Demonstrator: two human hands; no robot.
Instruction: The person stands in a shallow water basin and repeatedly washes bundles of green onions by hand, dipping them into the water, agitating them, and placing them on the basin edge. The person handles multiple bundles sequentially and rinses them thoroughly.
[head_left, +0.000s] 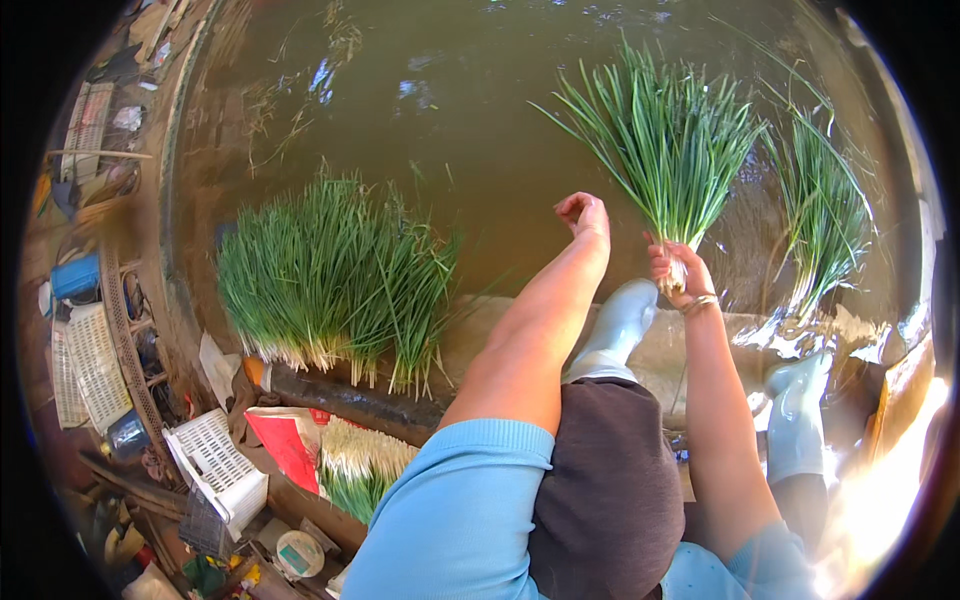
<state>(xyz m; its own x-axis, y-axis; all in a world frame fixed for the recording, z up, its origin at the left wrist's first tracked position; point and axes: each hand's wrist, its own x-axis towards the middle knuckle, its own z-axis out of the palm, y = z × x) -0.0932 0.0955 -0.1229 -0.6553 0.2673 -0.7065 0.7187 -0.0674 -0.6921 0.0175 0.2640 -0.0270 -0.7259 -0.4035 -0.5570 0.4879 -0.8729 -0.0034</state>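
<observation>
My right hand (681, 271) is closed around the pale lower stems of a bunch of green onions (664, 142), whose leaves fan out over murky water. To its left, my left hand (583, 214) hangs above the water with fingers curled; whether anything small is between them cannot be told. A large pile of green onions (337, 270) lies along the left ledge, pale ends towards me. Another bunch (821, 210) lies in the water at the right. More green onions (367, 457) are packed beside a red and white sack at the lower left.
Murky water (450, 150) fills a walled basin. My boots (622, 315) are by its near concrete ledge (487, 322). Left of the basin wall (169, 187) are a white plastic basket (217, 457), cream crates (97, 360), a blue container (75, 277) and a round lidded tub (300, 553).
</observation>
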